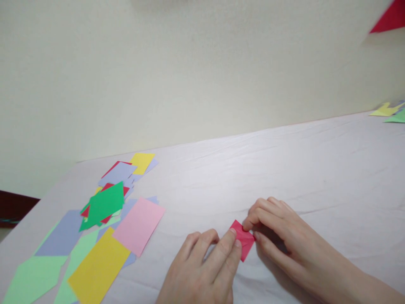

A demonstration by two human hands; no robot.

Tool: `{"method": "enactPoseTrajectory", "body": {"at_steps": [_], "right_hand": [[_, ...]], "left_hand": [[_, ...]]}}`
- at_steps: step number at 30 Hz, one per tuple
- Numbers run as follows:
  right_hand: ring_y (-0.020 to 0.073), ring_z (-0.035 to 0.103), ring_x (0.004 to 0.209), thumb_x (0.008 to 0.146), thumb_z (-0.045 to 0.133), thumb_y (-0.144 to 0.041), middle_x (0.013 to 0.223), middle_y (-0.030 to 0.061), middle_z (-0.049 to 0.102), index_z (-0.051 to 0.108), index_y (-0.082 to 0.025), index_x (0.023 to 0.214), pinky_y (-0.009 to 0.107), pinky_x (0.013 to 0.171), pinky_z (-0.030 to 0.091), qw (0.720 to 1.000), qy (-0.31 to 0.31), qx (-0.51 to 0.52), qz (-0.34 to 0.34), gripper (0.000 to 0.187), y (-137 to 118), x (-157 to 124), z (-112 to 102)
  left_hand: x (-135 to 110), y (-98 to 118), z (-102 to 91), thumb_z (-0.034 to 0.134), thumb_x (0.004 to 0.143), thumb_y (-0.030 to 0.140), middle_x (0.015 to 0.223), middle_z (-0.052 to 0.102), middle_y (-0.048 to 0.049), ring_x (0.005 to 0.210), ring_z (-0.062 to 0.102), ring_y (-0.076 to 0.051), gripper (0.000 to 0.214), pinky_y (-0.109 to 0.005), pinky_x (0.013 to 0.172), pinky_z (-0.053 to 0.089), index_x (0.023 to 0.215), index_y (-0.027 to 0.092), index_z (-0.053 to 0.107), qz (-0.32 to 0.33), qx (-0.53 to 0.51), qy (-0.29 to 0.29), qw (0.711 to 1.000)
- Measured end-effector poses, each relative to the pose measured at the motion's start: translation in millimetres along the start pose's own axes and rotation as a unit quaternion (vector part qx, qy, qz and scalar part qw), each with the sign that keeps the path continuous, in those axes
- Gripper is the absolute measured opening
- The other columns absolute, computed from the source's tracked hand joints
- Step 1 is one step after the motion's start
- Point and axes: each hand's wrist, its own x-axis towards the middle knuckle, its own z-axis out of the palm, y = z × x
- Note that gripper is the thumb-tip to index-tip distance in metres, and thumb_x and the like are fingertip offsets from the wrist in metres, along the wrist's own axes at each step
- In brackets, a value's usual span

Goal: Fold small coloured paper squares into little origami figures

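Note:
A small piece of folded red paper [247, 242] lies on the white cloth at the lower middle, with crease lines across its face. The index finger and thumb of my left hand [205, 266] press down on its left part, while the other fingers curl beside it. At the right corner of the paper, my right hand [281, 236] has its thumb and index finger pinched close together on the edge. My right hand's remaining fingers are bent in behind the index finger.
Loose colored sheets lie at the left, among them a green sheet [106, 204], a pink sheet [139, 226] and a yellow sheet [99, 266]. Yellow and green paper pieces [386, 109] sit at the far right. A pale wall [190, 71] rises behind the cloth-covered surface [202, 181]. Above right is a red pointed shape [392, 19].

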Motion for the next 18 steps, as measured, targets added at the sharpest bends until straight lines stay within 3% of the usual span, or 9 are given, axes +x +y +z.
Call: {"method": "enactPoseTrajectory", "body": {"at_steps": [6, 11, 18], "right_hand": [[0.0198, 0.048, 0.077, 0.082, 0.058, -0.011, 0.083, 0.0015, 0.055, 0.051, -0.021, 0.08, 0.035, 0.07, 0.036, 0.999, 0.006, -0.04, 0.02, 0.013, -9, 3, 3], [0.0192, 0.049, 0.077, 0.085, 0.052, -0.009, 0.083, 0.0016, 0.056, 0.052, -0.021, 0.077, 0.036, 0.071, 0.036, 0.999, -0.001, -0.028, 0.035, 0.015, -12, 6, 3], [0.0204, 0.051, 0.086, 0.082, 0.043, 0.001, 0.09, 0.0025, 0.058, 0.058, -0.022, 0.089, 0.037, 0.079, 0.038, 0.999, -0.026, 0.024, 0.026, 0.029, -1, 4, -4]], "left_hand": [[2, 6, 2.5, 0.042, 0.09, 0.009, 0.109, 0.072, 0.0001, 0.086, 0.057, -0.019, 0.032, -0.032, 0.074, 0.042, 0.103, 0.016, 0.07, -0.002, 0.017, 0.007, 1.0], [3, 8, 2.9, 0.042, 0.09, 0.009, 0.109, 0.073, 0.0003, 0.088, 0.057, -0.02, 0.031, -0.033, 0.076, 0.041, 0.1, 0.017, 0.071, -0.001, 0.028, 0.009, 1.0], [1, 9, 1.8, 0.043, 0.089, 0.008, 0.11, 0.072, -0.0008, 0.089, 0.056, -0.021, 0.031, -0.034, 0.076, 0.04, 0.1, 0.015, 0.071, 0.004, 0.03, 0.017, 0.999]]}}
